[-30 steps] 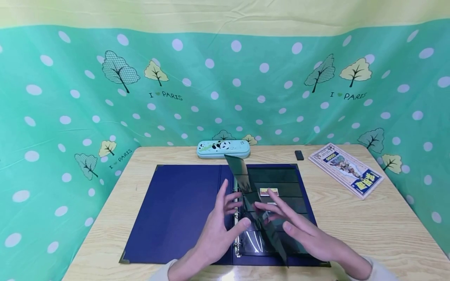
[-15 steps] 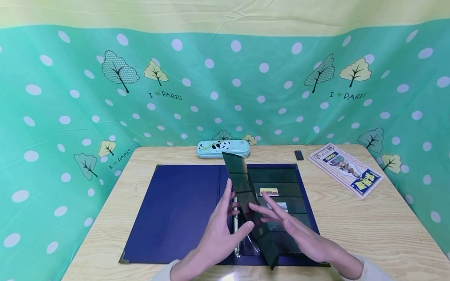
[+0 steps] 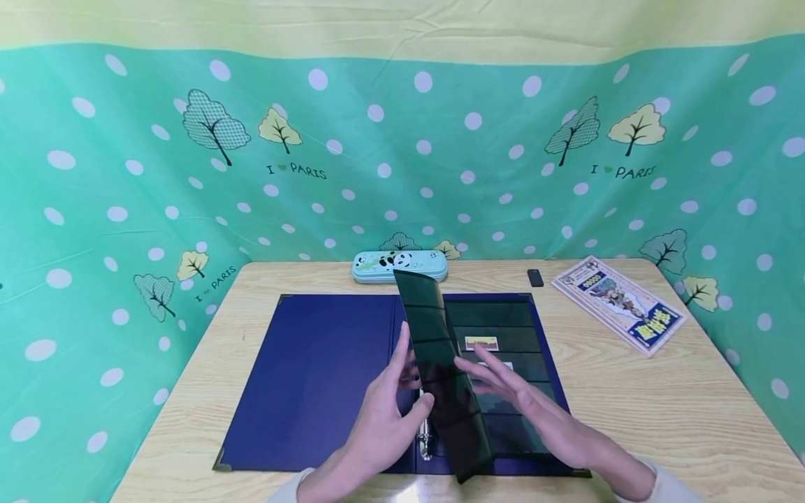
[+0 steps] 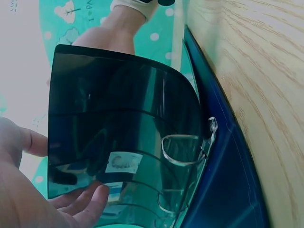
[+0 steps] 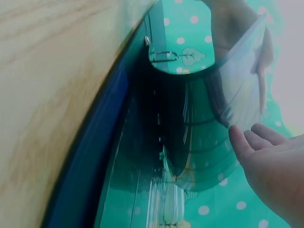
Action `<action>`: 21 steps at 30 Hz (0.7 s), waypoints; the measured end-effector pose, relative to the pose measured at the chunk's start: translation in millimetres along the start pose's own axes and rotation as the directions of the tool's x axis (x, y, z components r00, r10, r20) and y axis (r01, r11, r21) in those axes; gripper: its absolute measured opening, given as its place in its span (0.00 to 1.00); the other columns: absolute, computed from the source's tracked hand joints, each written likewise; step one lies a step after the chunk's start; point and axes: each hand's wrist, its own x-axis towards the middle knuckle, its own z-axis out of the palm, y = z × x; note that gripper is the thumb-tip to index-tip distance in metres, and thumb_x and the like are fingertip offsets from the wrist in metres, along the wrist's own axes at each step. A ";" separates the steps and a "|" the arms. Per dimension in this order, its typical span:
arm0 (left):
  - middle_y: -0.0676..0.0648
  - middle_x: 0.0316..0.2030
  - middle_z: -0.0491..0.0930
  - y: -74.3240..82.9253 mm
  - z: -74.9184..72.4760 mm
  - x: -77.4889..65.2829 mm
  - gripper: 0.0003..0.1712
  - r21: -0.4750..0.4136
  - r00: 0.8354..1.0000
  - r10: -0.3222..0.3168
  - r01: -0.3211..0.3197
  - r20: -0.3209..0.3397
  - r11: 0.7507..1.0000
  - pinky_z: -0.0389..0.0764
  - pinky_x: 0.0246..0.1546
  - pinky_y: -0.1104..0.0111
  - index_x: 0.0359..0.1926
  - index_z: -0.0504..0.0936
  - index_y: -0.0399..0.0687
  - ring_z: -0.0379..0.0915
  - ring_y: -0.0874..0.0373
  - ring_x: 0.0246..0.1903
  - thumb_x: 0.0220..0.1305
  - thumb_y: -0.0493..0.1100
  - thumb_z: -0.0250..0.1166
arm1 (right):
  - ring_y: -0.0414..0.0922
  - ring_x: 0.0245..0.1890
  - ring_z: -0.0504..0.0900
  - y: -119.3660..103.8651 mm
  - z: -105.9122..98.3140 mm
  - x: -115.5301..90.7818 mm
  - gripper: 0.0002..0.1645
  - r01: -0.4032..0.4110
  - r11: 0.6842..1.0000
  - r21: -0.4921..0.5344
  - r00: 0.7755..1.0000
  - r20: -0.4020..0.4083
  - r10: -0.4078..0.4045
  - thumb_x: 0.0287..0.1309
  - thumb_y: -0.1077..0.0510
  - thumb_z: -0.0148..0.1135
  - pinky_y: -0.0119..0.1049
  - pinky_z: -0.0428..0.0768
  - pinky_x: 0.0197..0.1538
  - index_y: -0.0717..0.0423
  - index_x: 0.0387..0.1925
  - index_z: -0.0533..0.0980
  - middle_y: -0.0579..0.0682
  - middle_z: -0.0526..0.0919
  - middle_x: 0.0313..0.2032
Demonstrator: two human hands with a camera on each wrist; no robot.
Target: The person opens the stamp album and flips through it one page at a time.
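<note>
A dark pocket page (image 3: 443, 377) of an open navy ring-binder stamp album (image 3: 321, 377) stands raised and curved on the rings. My left hand (image 3: 383, 412) is at the page's left face, fingers spread, thumb near its free edge; in the left wrist view its fingertips (image 4: 99, 194) overlap the page's surface. On the other side, my right hand (image 3: 534, 412) has its fingers extended, tips right at the page. Underneath, another dark page (image 3: 518, 434) lies flat, with a yellow-red stamp (image 3: 481, 344) in a pocket and a pale stamp partly hidden by my right fingers.
Behind the album lies a light-blue panda pencil case (image 3: 400, 267). A small black object (image 3: 535, 278) and a stack of printed booklets (image 3: 619, 304) are at the back right of the wooden table (image 3: 660, 412). Metal rings (image 4: 183, 149) rise from the album's spine.
The raised page has swung left, showing more of its right face, and its lower corner has shifted left. My left hand has drawn slightly left; my right hand stays close to the page.
</note>
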 end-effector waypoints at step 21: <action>0.37 0.68 0.83 -7.7 -26.1 0.8 0.52 -0.024 0.996 -0.030 0.028 -0.088 0.999 0.83 0.65 0.56 0.91 0.46 0.48 0.79 0.48 0.69 0.76 0.27 0.61 | 0.40 0.79 0.70 -1.4 -31.7 -15.4 0.38 -0.007 0.983 -0.184 0.981 -0.190 -0.028 0.91 0.46 0.14 0.63 0.68 0.75 0.51 0.92 0.36 0.55 0.60 0.87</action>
